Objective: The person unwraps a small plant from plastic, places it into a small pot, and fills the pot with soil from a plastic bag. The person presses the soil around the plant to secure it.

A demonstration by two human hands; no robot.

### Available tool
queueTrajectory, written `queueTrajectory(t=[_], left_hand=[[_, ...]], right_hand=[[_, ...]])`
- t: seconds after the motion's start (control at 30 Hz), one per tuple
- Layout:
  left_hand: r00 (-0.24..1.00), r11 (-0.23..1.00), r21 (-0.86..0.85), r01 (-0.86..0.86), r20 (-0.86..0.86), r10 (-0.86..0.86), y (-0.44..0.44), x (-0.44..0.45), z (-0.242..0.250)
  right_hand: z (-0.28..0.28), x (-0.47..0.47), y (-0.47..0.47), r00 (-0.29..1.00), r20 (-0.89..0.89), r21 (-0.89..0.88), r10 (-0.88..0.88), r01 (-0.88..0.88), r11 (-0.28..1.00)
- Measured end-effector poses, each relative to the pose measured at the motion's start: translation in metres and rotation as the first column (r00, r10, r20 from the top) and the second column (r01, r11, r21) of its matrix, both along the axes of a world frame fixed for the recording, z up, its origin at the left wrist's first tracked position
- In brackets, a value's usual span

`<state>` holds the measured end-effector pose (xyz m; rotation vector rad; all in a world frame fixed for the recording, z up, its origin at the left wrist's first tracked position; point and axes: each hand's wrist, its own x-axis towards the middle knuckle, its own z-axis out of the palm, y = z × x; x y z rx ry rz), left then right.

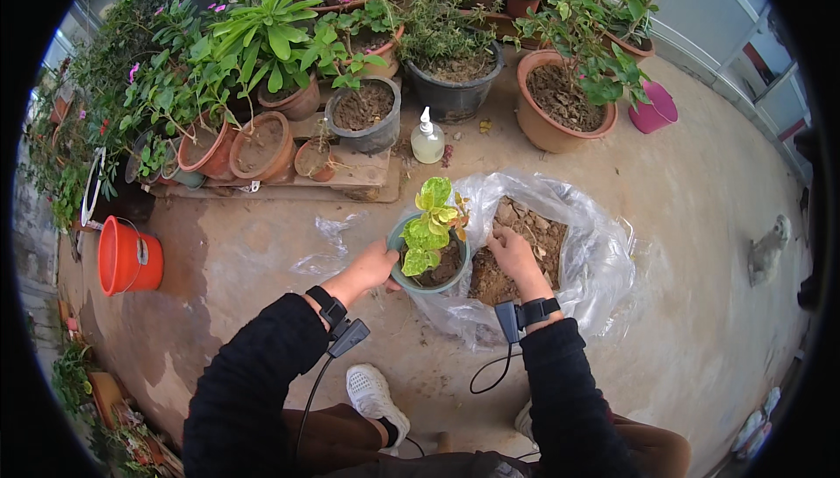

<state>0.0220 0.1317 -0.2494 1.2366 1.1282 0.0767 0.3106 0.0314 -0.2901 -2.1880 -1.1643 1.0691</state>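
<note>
My left hand [373,265] grips the left rim of a small green plant pot [392,242], its thumb at the rim. In the pot, a plant with yellow-green leaves [426,232] and some reddish ones grows in dark soil. My right hand [512,248] is just right of the pot, over brown soil [548,232] in an open clear plastic bag [594,268]. Its fingers are bent down near the bag's inner left side; whether they pinch soil or plastic is not visible. Both wrists wear black straps with cabled devices.
Potted plants stand on a wooden pallet [361,173] and the floor ahead. A pump bottle [428,140] is beyond the pot, a large terracotta pot [564,137] behind the bag. An orange bucket [128,258] stands left, a pink bucket [655,107] back right. A small grey animal or figure [768,252] is at right.
</note>
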Motion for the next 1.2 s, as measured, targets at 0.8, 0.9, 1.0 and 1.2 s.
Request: queueTrajectory(t=[0.8,0.9,1.0,1.2], left_hand=[[0.997,0.998,0.046,-0.031,-0.074,0.035,0.012,-0.025,0.010],[0.998,0.998,0.051,-0.036,-0.053,0.039,0.010,-0.025,0.011],[0.999,0.998,0.047,-0.034,-0.024,0.035,0.004,-0.024,0.008],[0.996,0.996,0.018,-0.089,-0.009,0.090,-0.016,-0.018,0.003]], right_hand=[[0.030,-0.083,-0.085,0.792,0.044,-0.418,0.608,-0.539,0.732],[0.005,-0.089,-0.106,0.818,-0.028,-0.499,0.575,-0.510,0.701],[-0.041,-0.114,-0.134,0.827,-0.194,-0.446,0.528,-0.554,0.703],[-0.072,-0.133,-0.170,0.832,-0.133,-0.338,0.539,-0.549,0.764]])
